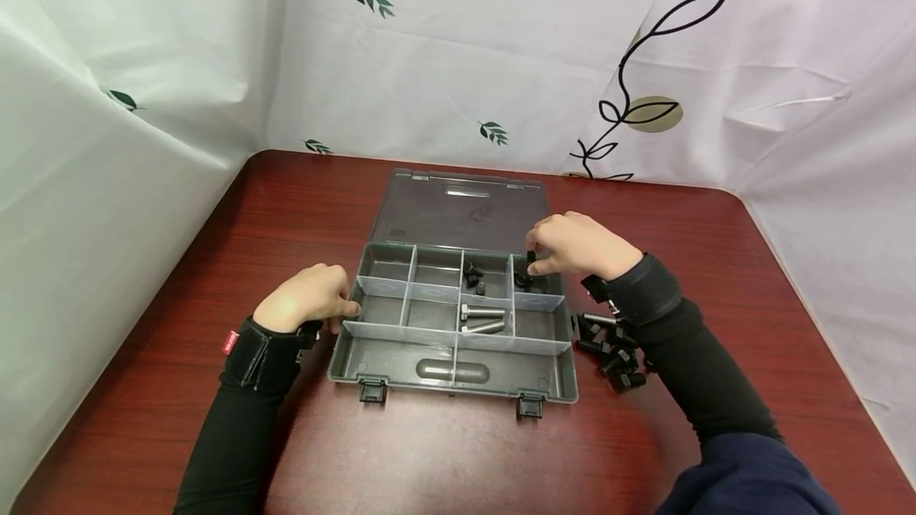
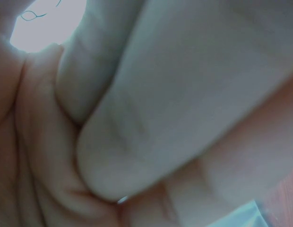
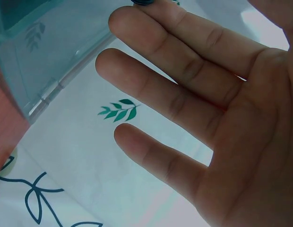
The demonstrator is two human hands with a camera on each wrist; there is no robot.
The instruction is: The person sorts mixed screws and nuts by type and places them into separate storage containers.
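Observation:
A grey compartment box (image 1: 390,352) lies on the table with its lid folded back. My left hand (image 1: 308,300) grips the box's left edge, thumb at the rim; in the left wrist view its fingers (image 2: 137,118) are curled toward the palm. Over the far right compartment, my right hand (image 1: 576,245) pinches a small black fastener (image 1: 531,257) between thumb and index finger. The right wrist view shows its other fingers (image 3: 151,85) spread. Below it sit black fasteners (image 1: 522,280). The neighbouring compartment holds small black pieces (image 1: 474,276), and two silver bolts (image 1: 483,313) lie in the middle row.
To the box's right, a loose pile of black fasteners (image 1: 611,356) with a silver bolt (image 1: 599,319) lies partly behind my right forearm. The translucent lid (image 1: 458,209) lies flat behind the box. Two black latches (image 1: 372,390) stick out in front. White patterned cloth (image 1: 429,62) surrounds the table.

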